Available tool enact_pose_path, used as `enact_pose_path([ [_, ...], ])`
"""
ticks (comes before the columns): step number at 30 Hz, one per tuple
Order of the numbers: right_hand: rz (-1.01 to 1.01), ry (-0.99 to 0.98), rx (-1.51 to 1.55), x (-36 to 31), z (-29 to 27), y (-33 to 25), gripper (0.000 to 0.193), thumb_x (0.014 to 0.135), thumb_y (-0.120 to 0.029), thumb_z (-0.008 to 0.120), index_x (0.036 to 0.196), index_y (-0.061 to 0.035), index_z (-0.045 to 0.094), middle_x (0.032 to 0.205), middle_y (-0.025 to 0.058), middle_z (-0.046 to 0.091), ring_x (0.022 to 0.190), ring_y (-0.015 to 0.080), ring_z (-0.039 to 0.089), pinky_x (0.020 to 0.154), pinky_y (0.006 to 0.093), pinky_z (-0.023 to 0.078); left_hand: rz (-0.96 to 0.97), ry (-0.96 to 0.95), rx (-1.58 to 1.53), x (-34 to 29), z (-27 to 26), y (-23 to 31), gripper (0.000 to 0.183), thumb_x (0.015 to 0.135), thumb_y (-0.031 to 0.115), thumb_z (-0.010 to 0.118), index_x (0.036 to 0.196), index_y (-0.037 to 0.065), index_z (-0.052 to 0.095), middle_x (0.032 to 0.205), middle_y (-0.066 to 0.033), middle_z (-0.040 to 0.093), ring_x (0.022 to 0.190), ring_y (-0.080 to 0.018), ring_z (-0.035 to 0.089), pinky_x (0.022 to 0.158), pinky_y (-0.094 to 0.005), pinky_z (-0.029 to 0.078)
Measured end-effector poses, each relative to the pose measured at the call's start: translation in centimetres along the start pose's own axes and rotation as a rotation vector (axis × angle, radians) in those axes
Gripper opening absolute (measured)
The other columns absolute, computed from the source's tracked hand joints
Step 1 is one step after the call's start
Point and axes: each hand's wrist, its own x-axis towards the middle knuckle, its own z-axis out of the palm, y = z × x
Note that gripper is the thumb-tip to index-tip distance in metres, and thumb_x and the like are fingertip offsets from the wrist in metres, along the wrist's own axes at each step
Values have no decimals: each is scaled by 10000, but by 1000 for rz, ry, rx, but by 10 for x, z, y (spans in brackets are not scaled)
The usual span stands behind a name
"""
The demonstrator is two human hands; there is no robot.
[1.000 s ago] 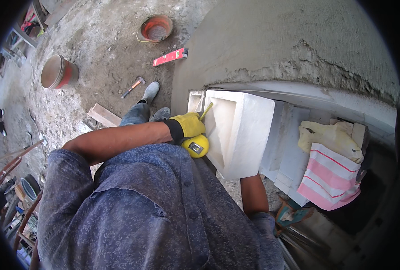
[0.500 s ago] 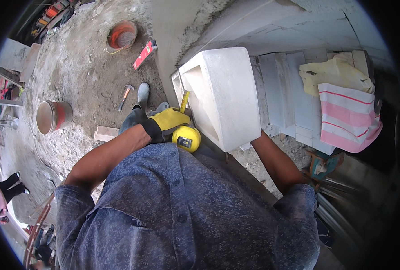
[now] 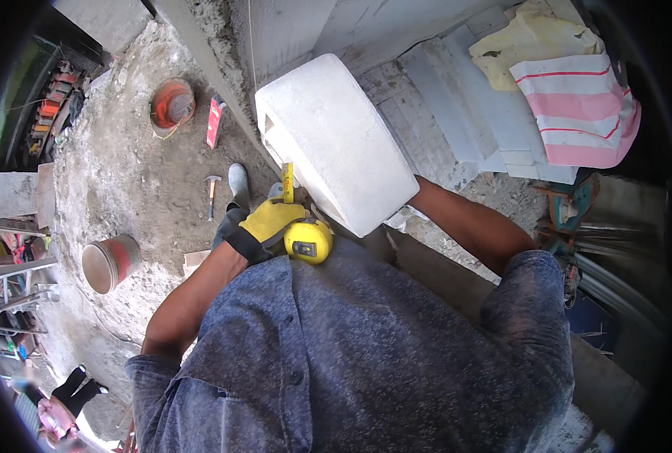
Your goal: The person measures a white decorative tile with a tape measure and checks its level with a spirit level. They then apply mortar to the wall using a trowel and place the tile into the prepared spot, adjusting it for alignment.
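My left hand (image 3: 272, 220), in a yellow glove with a black cuff, is closed on a yellow tape measure (image 3: 308, 240). A short length of its yellow blade (image 3: 287, 183) sticks up past the fingers, beside the lower left edge of a white box-shaped block (image 3: 334, 140). This block is smooth, with rounded corners and hollow recesses along its left side. It stands tilted in front of my chest. My right forearm (image 3: 468, 223) reaches behind its right end, so the block hides my right hand and its fingers.
A grey wall (image 3: 290, 30) rises beyond the block. To its right lie pale boards (image 3: 457, 98) and a pink-striped cloth (image 3: 574, 113). On the dirt floor are an orange-lined bucket (image 3: 173, 104), a red level (image 3: 215, 123), a hammer (image 3: 213, 196) and another bucket (image 3: 109, 263). A person (image 3: 60, 411) is at far left.
My view has swung round, shifting the surroundings. The block appears turned anticlockwise, with less of its hollow side showing. My left hand still grips the tape measure beside it.
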Motion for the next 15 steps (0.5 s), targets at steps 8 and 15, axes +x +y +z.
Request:
enact_pose_path([
  [8, -3, 5, 0, 10, -2, -2, 467, 1010, -287, 525, 1364, 16, 533, 1289, 153, 624, 1136, 210, 600, 987, 338, 472, 57, 6, -26, 3, -7, 2, 194, 923, 109, 642, 1092, 18, 616, 961, -91, 668, 822, -219, 668, 739, -338, 564],
  [15, -14, -11, -22, 29, -3, -12, 468, 1012, -292, 522, 1365, 15, 533, 1291, 154, 623, 1137, 210, 600, 987, 339, 471, 244, 197, 215, 47, -52, -6, 331, 916, 199, 602, 1133, -50, 589, 963, -125, 686, 858, -199, 683, 710, -313, 556],
])
